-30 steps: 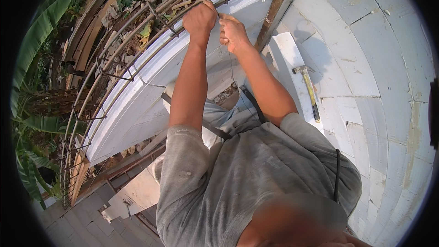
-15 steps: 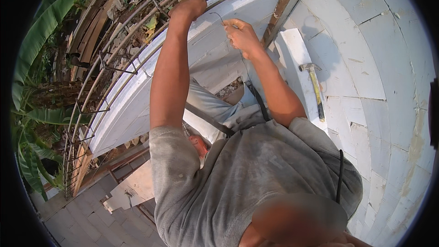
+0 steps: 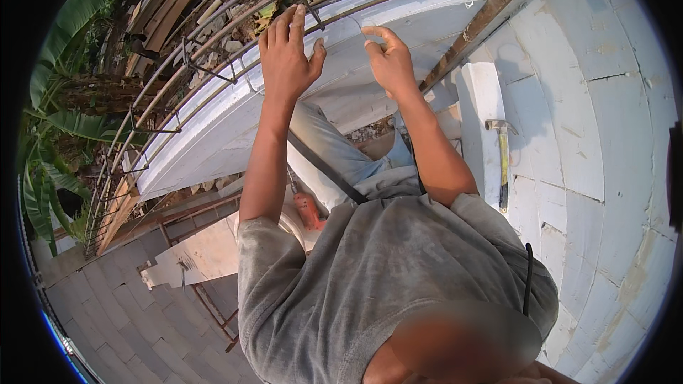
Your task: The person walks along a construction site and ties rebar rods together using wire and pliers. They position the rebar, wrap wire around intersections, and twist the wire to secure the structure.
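Note:
My left hand (image 3: 290,57) is raised beside the curved rebar cage (image 3: 233,78), fingers stretched out and thumb apart, holding nothing I can see. Its fingertips are at the bars, though I cannot tell if they touch. To its right, my right hand (image 3: 390,64) has its lower fingers curled, with index finger and thumb toward the cage. A thin tie wire (image 3: 353,21) runs from the bars to this hand and appears held in it; the grip is partly hidden. The cage runs along the top of a white block wall (image 3: 192,124).
A claw hammer (image 3: 504,160) with a yellow and black handle lies by a white block (image 3: 482,92) on my right. A brown post (image 3: 491,18) slants beyond my right hand. An orange-red power tool (image 3: 307,211) sits below my left arm. Banana leaves (image 3: 89,0) hang at far left.
My left hand has drawn back from over the bars, and its fingers now show stretched out. My right hand has opened slightly at index finger and thumb. The view has shifted a little.

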`<action>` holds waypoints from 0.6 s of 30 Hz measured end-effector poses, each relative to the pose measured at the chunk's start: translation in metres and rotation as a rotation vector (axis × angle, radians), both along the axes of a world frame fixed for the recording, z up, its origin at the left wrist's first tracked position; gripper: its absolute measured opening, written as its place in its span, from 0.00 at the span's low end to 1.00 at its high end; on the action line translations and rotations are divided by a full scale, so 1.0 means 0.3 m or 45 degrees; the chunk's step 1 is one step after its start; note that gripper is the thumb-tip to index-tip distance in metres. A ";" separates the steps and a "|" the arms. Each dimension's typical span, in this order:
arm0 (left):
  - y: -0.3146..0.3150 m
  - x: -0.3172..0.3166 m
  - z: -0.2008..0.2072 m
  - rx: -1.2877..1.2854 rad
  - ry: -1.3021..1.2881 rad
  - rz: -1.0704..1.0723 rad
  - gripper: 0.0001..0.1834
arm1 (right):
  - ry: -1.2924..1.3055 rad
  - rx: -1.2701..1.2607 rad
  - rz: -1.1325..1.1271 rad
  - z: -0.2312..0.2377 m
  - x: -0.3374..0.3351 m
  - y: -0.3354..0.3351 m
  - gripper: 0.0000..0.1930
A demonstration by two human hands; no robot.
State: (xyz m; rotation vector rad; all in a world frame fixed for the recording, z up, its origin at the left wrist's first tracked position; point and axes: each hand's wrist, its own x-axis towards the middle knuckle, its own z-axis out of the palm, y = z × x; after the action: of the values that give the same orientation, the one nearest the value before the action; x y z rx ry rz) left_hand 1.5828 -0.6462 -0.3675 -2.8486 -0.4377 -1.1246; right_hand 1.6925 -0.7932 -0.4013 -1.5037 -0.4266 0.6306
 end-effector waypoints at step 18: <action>0.108 0.071 -0.106 -0.202 -0.043 -0.217 0.22 | 0.712 0.258 0.005 -0.019 -0.017 0.131 0.13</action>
State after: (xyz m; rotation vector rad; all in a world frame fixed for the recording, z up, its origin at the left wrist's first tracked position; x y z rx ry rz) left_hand 1.6042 -0.6138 -0.3992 -3.0591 -0.3035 -1.2180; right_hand 1.6874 -0.7539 -0.4069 -1.0757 -0.0581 0.9444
